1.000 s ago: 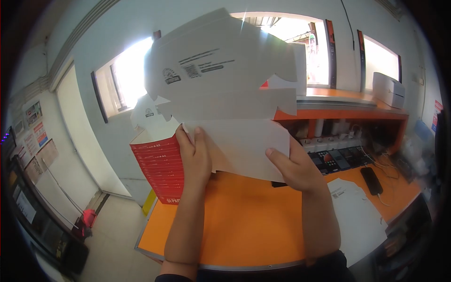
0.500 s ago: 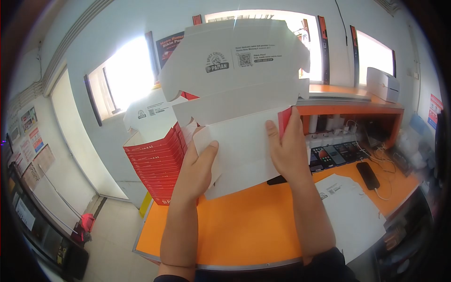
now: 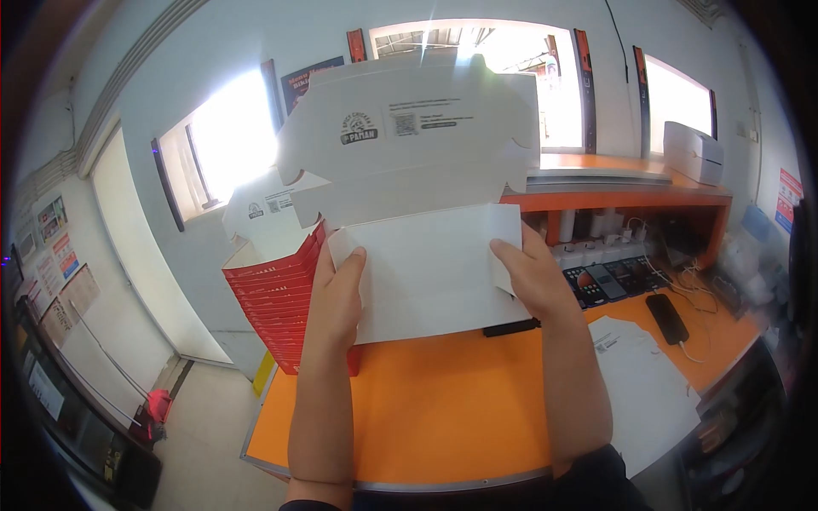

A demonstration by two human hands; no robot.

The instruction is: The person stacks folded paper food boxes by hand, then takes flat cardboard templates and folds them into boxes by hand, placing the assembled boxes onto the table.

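Note:
Held up in front of me is a partly folded cardboard food box (image 3: 430, 264), its white inside facing me. Its tall lid panel carries a printed chicken logo and a QR code. My left hand (image 3: 337, 294) grips the left side, thumb on the folded side flap. Gripping the right side is my right hand (image 3: 532, 277), with its thumb pressed on the other flap. The fingers behind the cardboard are hidden. Just left of my left hand stands a tall stack of red folded boxes (image 3: 274, 294), nested in one another, the top one with its lid raised.
The orange table (image 3: 443, 417) lies below my hands. Flat white box blanks (image 3: 643, 392) rest at its right side. Behind them are a black phone on a cable (image 3: 667, 318) and several more phones (image 3: 607, 281) in a row. A white printer (image 3: 694, 153) stands on the orange shelf (image 3: 630, 201).
The box has moved slightly left and its lid panel is lower. The right side flap now folds inward under my right thumb, where red outer cardboard showed before.

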